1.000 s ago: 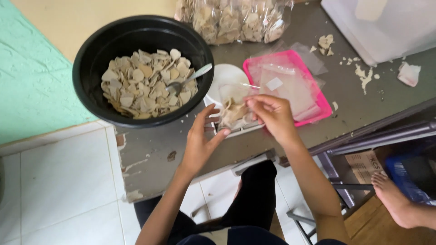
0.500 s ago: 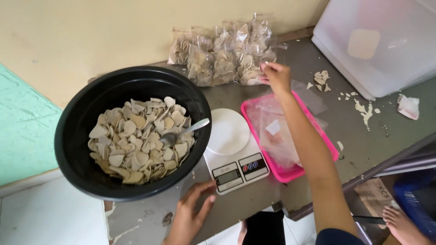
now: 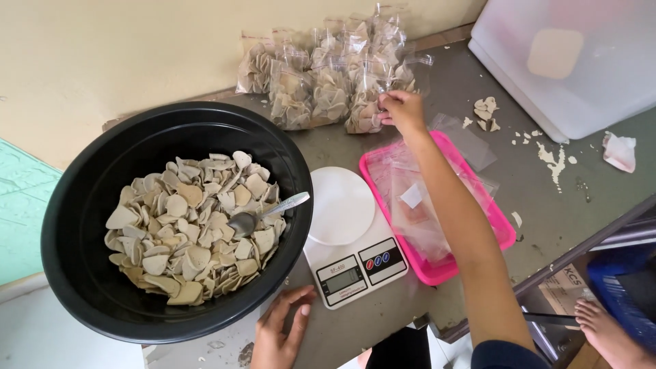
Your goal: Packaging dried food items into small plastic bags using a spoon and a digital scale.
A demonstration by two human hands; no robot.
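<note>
My right hand (image 3: 402, 109) reaches across the table and pinches a clear bag of pale chips (image 3: 367, 115) at the front of a pile of filled bags (image 3: 321, 78) against the wall. My left hand (image 3: 279, 335) rests flat on the grey table near the front edge, fingers apart, just below the black bowl (image 3: 82, 273). The bowl holds many pale heart-shaped chips (image 3: 191, 225) and a metal spoon (image 3: 263, 213). A white kitchen scale (image 3: 345, 236) with a bare round plate stands between the bowl and a pink tray (image 3: 444, 266).
The pink tray holds empty clear bags (image 3: 417, 205). A white plastic box (image 3: 567, 61) stands at the back right. Chip crumbs (image 3: 486, 113) and a crumpled tissue (image 3: 619, 152) lie on the table. Another person's bare foot (image 3: 608, 331) shows at the lower right.
The filled bag has gone from the scale to the pile by the wall, carried by my right hand. My left hand dropped to the table's front edge. The view tilted up.
</note>
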